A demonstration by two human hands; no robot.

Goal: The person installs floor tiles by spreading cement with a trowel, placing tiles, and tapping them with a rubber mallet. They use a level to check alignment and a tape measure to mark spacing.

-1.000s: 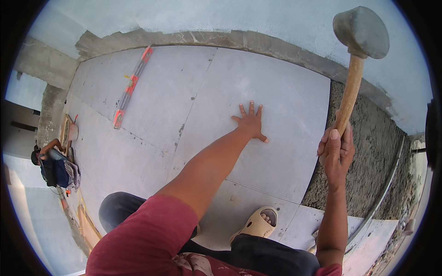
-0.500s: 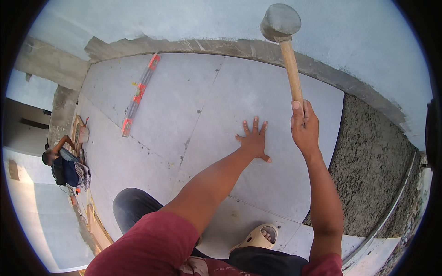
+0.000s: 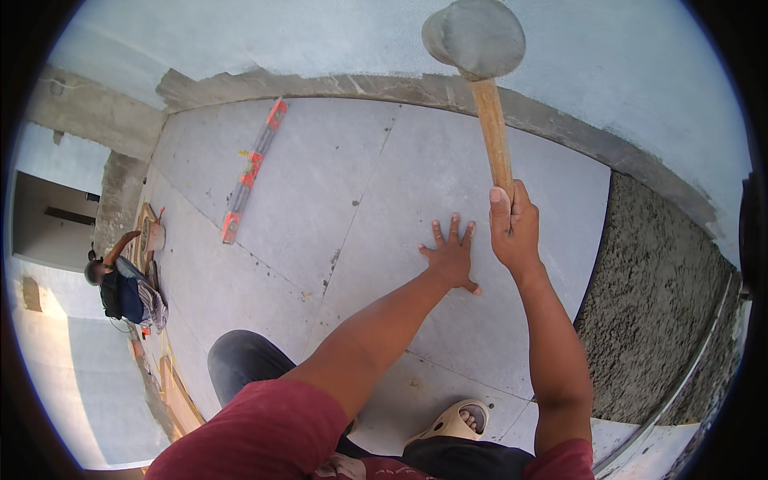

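My left hand [image 3: 451, 262] lies spread flat on a large pale grey tile [image 3: 552, 176], fingers apart. My right hand [image 3: 516, 224] grips the wooden handle of a rubber mallet [image 3: 478, 40], whose big grey head is raised toward the top of the picture. A rough bed of wet grey mortar [image 3: 644, 312] borders the tile on the right. A red spirit level [image 3: 254, 169] rests on the tiles to the left of my left hand. My sandalled foot [image 3: 464, 421] is on the floor below.
At the far left a co-worker [image 3: 120, 284] in dark clothes crouches beside a bucket [image 3: 156, 238] and boards [image 3: 178, 388]. A light blue wall [image 3: 360, 40] with a bare cement band runs along the back. A long straight bar [image 3: 696, 352] lies in the mortar at the right.
My right hand and the mallet have moved leftward from the right side. My left hand stays spread on the tile, appearing lower and further right in the shifted view.
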